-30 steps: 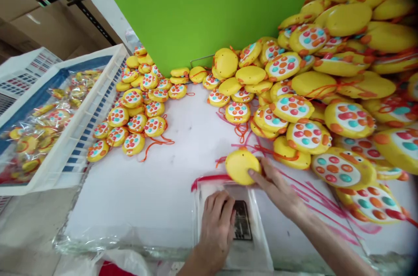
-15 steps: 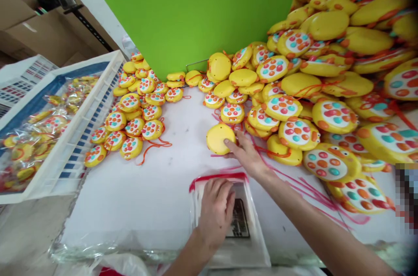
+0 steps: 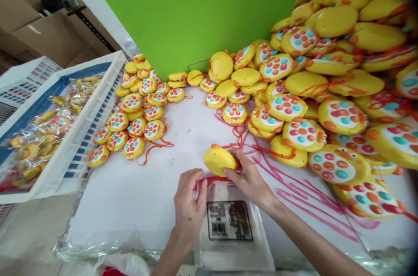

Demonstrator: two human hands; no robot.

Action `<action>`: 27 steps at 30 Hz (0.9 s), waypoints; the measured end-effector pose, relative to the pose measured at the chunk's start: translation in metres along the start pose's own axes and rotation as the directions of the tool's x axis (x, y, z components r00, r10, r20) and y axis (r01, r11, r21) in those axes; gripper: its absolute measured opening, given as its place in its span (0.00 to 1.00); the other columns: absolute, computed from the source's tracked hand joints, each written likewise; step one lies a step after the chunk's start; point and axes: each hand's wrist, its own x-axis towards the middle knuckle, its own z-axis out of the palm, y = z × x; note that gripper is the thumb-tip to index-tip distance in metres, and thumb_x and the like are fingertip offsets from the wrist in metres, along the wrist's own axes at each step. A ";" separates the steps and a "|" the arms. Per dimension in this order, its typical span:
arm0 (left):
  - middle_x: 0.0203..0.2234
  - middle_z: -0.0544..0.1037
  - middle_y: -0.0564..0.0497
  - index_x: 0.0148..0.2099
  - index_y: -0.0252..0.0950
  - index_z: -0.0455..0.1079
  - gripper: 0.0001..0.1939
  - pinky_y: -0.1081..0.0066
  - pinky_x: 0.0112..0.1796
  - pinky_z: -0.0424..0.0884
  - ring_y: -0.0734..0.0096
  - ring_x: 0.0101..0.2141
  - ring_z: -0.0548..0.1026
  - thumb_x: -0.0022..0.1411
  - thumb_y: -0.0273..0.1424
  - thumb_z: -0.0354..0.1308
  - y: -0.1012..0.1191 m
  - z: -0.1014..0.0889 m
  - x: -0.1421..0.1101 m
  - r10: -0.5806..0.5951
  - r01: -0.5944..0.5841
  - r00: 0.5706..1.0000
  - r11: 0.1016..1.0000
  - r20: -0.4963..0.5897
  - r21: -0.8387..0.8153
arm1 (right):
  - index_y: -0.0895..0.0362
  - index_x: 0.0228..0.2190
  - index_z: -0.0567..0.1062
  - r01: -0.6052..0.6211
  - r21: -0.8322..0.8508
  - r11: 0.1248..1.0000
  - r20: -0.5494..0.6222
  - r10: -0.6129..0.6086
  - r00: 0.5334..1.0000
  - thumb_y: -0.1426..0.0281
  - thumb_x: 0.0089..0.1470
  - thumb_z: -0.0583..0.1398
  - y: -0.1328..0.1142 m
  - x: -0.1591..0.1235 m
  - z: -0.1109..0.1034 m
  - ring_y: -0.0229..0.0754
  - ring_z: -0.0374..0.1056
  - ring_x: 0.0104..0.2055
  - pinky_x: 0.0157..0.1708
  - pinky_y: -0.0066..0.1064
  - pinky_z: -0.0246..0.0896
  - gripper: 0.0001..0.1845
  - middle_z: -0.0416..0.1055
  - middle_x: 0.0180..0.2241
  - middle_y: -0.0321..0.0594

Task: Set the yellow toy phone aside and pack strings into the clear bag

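White table (image 3: 130, 193): yellow toys (image 3: 289, 106), clear bags (image 3: 233, 252), probably pink marks (image 3: 303, 202).

The toy (image 3: 217, 162), a rounded yellow piece, is in the right hand (image 3: 253, 182), tilted, with its smooth, plain back showing and a small orange nub on its far edge. The bag (image 3: 233, 254), clear with a red strip (image 3: 218, 179) along its far end and a black-printed label with a barcode (image 3: 229, 220), lies flat on the tabletop (image 3: 130, 197), its far left corner at the left hand (image 3: 190, 200).
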 end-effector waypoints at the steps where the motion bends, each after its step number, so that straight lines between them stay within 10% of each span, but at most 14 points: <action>1: 0.41 0.74 0.47 0.46 0.39 0.68 0.10 0.65 0.45 0.69 0.64 0.44 0.72 0.63 0.27 0.52 -0.001 -0.003 0.007 0.001 -0.001 1.000 1.000 -0.018 0.021 | 0.54 0.44 0.65 0.010 -0.012 1.000 0.003 -0.010 1.000 0.71 0.50 0.59 -0.001 -0.006 -0.001 0.43 0.67 0.43 0.43 0.36 0.65 0.17 0.69 0.42 0.39; 5: 0.40 0.75 0.46 0.46 0.36 0.69 0.10 0.66 0.47 0.67 0.65 0.44 0.71 0.64 0.28 0.51 -0.001 -0.007 0.052 0.139 -0.133 0.990 0.979 -0.032 0.153 | 0.53 0.46 0.65 0.001 -0.031 1.000 0.022 -0.001 1.000 0.72 0.52 0.57 -0.002 -0.020 0.004 0.43 0.67 0.43 0.41 0.36 0.64 0.18 0.70 0.42 0.39; 14: 0.37 0.76 0.44 0.49 0.34 0.70 0.13 0.67 0.41 0.68 0.61 0.42 0.70 0.63 0.25 0.51 -0.008 0.053 0.177 0.215 -0.463 0.844 0.753 0.491 0.467 | 0.56 0.44 0.65 -0.150 0.062 0.987 0.066 0.146 0.987 0.67 0.52 0.57 0.004 -0.019 0.026 0.38 0.66 0.28 0.25 0.30 0.66 0.17 0.70 0.34 0.38; 27: 0.42 0.74 0.40 0.46 0.31 0.70 0.16 0.66 0.46 0.67 0.60 0.49 0.69 0.63 0.17 0.43 -0.010 0.080 0.208 0.146 -0.574 0.733 0.657 0.664 0.489 | 0.57 0.39 0.66 -0.314 0.325 0.892 0.116 0.292 0.949 0.65 0.47 0.59 0.012 0.006 0.045 0.33 0.65 0.22 0.22 0.28 0.65 0.16 0.68 0.31 0.34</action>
